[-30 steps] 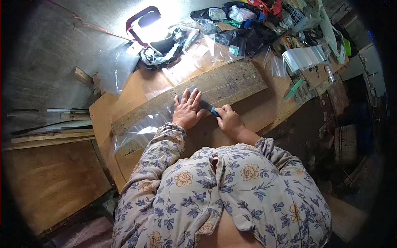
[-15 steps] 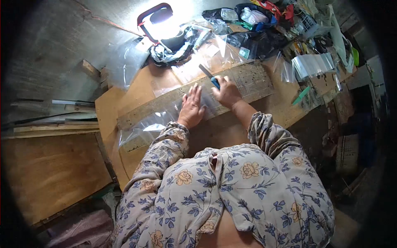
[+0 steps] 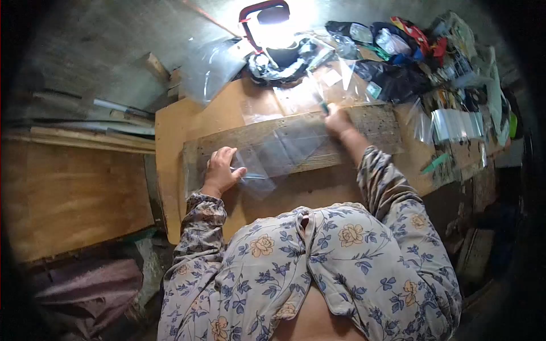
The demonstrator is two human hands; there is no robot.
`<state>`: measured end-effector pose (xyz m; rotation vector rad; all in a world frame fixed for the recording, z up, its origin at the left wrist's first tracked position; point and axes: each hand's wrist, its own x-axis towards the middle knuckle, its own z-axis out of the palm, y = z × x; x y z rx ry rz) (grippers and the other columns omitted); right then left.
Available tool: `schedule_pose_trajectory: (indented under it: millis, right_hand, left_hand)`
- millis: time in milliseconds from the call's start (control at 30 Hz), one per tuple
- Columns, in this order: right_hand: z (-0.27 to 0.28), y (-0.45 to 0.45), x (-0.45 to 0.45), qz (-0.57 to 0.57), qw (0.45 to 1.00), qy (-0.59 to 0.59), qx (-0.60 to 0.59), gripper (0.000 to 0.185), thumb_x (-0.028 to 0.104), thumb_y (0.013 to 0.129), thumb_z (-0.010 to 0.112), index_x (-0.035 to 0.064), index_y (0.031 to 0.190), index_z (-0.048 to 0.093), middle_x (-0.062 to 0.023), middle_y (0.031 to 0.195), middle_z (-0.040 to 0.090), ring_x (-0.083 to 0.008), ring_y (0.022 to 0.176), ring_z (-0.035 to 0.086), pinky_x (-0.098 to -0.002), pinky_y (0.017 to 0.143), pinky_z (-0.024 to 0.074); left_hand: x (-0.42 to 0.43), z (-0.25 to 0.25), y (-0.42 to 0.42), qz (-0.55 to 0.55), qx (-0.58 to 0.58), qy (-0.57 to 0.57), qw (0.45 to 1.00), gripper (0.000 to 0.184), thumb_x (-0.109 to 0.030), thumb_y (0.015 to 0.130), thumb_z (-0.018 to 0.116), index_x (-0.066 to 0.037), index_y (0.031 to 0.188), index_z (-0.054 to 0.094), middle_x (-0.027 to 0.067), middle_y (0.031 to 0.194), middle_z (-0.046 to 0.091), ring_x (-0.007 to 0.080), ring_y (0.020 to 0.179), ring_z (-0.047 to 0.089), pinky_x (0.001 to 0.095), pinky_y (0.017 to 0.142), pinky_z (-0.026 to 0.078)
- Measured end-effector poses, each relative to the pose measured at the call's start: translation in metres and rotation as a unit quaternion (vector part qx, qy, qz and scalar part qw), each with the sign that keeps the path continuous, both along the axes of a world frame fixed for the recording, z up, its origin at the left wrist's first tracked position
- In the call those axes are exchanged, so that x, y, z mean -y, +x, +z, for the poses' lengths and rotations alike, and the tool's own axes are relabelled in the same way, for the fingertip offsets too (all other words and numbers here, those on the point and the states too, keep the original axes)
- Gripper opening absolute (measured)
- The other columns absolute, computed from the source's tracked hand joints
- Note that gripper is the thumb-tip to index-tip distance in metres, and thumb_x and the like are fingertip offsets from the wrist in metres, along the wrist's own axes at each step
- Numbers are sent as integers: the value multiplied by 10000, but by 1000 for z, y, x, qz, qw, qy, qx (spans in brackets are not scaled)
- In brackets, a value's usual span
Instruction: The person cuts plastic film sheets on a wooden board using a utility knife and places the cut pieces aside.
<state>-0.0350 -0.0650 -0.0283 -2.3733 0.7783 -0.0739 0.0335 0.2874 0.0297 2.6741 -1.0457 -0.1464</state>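
A clear plastic sheet (image 3: 290,145) lies slantwise across a worn wooden board (image 3: 372,125) on the table. My left hand (image 3: 220,172) is at the sheet's left end, fingers bent and thumb pressed against the plastic. In my right hand (image 3: 340,122), near the board's far edge, is a knife (image 3: 323,105) with a dark bluish handle. Its blade points away toward the lamp and is partly lost in the glare.
A bright lamp (image 3: 267,23) stands at the back of the table (image 3: 170,128). Black plastic bags (image 3: 398,82) and a stack of clear plastic sleeves (image 3: 458,126) lie to the right, with a green strip (image 3: 435,163) nearby. Wood strips (image 3: 85,139) are at the left.
My left hand has moved left from the board's middle, and the plastic now trails to its right. My right hand still holds the knife, now farther from my left hand. The view has shifted.
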Motion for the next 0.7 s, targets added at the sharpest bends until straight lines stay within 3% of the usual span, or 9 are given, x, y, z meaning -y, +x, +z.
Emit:
schedule_pose_trajectory:
  millis: [100, 167, 300, 367, 433, 467, 500, 633, 700]
  right_hand:
    - [-8, 19, 63, -77, 990, -115, 32, 338, 307, 715, 600, -7, 841, 594, -262, 789, 594, -399, 755, 594, -459, 684, 471]
    - [4, 23, 92, -113, 974, -175, 93, 371, 332, 720, 582, -25, 819, 584, -278, 786, 587, -405, 757, 592, -466, 680, 469]
    - [5, 34, 135, -206, 950, -228, 58, 416, 382, 727, 594, -25, 812, 578, -259, 802, 599, -398, 784, 591, -460, 676, 469]
    - [29, 32, 114, -194, 928, -297, 118, 477, 427, 696, 656, -25, 825, 578, -246, 807, 605, -389, 782, 588, -450, 666, 462]
    - [29, 31, 87, -85, 859, -391, 320, 475, 384, 663, 721, -20, 857, 566, -185, 801, 588, -347, 720, 552, -423, 630, 443]
    - [40, 26, 58, 2, 910, -282, 304, 493, 385, 666, 726, -26, 883, 561, -188, 793, 592, -330, 707, 568, -389, 641, 459]
    - [34, 23, 25, 42, 959, -34, 278, 499, 371, 687, 718, -22, 949, 559, -181, 793, 603, -270, 714, 598, -333, 654, 474]
    - [74, -2, -102, 178, 897, 385, 127, 500, 289, 724, 712, -9, 1081, 527, -64, 853, 586, -135, 763, 551, -250, 690, 458]
    - [92, -5, -115, 187, 875, 443, 60, 470, 207, 736, 705, 0, 1111, 510, -40, 903, 567, -100, 811, 526, -220, 701, 441]
  left_hand:
    - [-19, -15, -3, 0, -23, -51, 998, 607, -209, 595, 763, -63, 1121, 499, 115, 953, 537, 281, 925, 520, 368, 824, 417]
    - [-19, -19, -8, 104, -118, -119, 980, 586, -194, 597, 763, -63, 1105, 503, 106, 885, 548, 290, 851, 535, 376, 769, 435]
    - [-4, -9, -15, 57, -18, -160, 985, 266, -62, 648, 676, -50, 894, 576, 129, 793, 543, 303, 728, 546, 368, 647, 455]
    - [14, -1, -24, 39, 34, -173, 984, 91, -55, 687, 611, -65, 767, 569, 125, 759, 522, 327, 719, 539, 394, 632, 454]
    - [35, 6, -41, 59, 56, -204, 976, 74, -69, 696, 602, -86, 760, 567, 113, 777, 525, 318, 715, 542, 393, 620, 459]
    - [44, 5, -45, 50, 74, -227, 970, 78, -71, 699, 601, -93, 765, 566, 107, 783, 526, 315, 714, 543, 395, 618, 461]
    - [53, 4, -48, 57, 82, -227, 969, 78, -71, 699, 601, -93, 765, 566, 107, 783, 526, 315, 714, 543, 395, 618, 461]
    - [80, -3, -70, 65, 103, -226, 966, 88, -118, 737, 596, -102, 823, 588, 91, 802, 544, 298, 748, 554, 403, 626, 472]
    - [82, 6, -77, 80, 114, -203, 969, 128, -125, 733, 608, -101, 856, 582, 112, 811, 541, 309, 750, 552, 399, 626, 470]
